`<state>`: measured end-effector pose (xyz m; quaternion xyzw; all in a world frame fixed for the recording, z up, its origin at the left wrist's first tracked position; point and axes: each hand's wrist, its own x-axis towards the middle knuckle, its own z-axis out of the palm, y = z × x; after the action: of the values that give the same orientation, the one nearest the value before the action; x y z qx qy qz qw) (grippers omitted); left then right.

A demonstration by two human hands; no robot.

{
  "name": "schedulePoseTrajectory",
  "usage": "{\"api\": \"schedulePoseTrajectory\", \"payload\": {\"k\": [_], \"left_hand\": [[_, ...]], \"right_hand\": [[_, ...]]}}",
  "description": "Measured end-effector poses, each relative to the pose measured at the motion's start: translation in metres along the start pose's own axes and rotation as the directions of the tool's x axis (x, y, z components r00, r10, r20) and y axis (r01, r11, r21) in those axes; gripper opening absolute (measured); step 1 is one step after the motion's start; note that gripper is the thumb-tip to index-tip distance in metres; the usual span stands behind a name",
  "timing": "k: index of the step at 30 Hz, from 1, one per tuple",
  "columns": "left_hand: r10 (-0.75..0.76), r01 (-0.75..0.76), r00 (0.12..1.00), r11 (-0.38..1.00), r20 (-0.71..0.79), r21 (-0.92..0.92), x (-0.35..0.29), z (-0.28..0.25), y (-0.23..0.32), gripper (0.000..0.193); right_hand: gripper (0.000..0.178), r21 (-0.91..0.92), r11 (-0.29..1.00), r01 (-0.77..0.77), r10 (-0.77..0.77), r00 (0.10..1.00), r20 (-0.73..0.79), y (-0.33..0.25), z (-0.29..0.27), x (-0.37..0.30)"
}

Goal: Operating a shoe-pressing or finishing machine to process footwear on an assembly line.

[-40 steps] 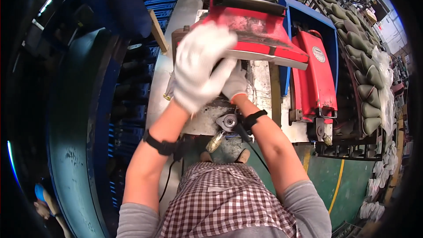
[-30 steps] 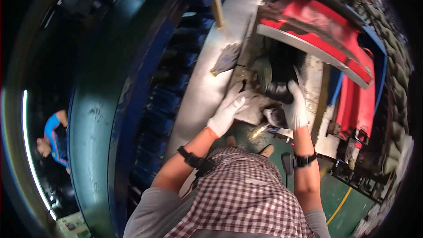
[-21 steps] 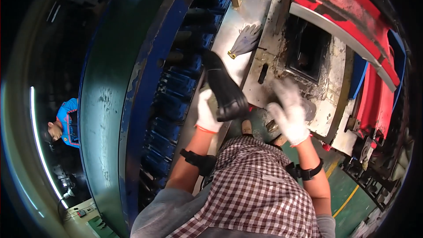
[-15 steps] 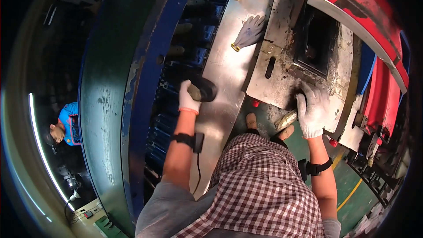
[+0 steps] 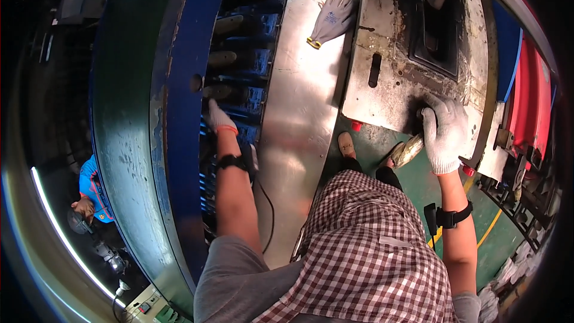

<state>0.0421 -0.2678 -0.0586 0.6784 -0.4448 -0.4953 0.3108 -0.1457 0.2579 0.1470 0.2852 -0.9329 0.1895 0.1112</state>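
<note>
My left hand, in a whitish glove with an orange cuff, reaches into a blue rack beside a dark shoe-shaped piece with a tan underside. Its fingertips are in shadow, so whether they grip the piece is hidden. My right hand, gloved in white, rests on the front edge of a stained metal machine table, thumb apart from the bent fingers. Next to that thumb a tan, wrapped-looking elongated part sticks out below the table edge.
A grey glove with a yellow cuff lies on the metal shelf between rack and machine. A dark rectangular recess sits in the machine table. Red machine parts stand at right. Another person is far left.
My left hand has moved left from over the metal shelf, where it held a dark shoe-shaped piece, into the rack. My right hand's spread fingers have bent, still at the table's edge.
</note>
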Motion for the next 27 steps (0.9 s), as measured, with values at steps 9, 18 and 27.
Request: {"api": "schedulePoseTrajectory", "payload": {"k": [9, 18, 27], "left_hand": [[-0.293, 0.414, 0.893, 0.832, 0.342, -0.369, 0.045, -0.155, -0.032, 0.059], [-0.463, 0.593, 0.805, 0.657, 0.37, -0.466, 0.011, -0.17, -0.013, 0.053], [-0.214, 0.714, 0.402, 0.682, 0.89, -0.159, -0.262, -0.115, 0.011, 0.09]], "right_hand": [[0.021, 0.036, 0.999, -0.037, 0.037, 0.999, 0.008, -0.005, -0.011, 0.001], [0.02, 0.09, 0.994, -0.054, 0.055, 0.998, -0.006, -0.001, -0.012, 0.002], [0.025, 0.221, 0.972, 0.084, -0.045, 0.984, -0.174, 0.018, -0.007, -0.018]]}}
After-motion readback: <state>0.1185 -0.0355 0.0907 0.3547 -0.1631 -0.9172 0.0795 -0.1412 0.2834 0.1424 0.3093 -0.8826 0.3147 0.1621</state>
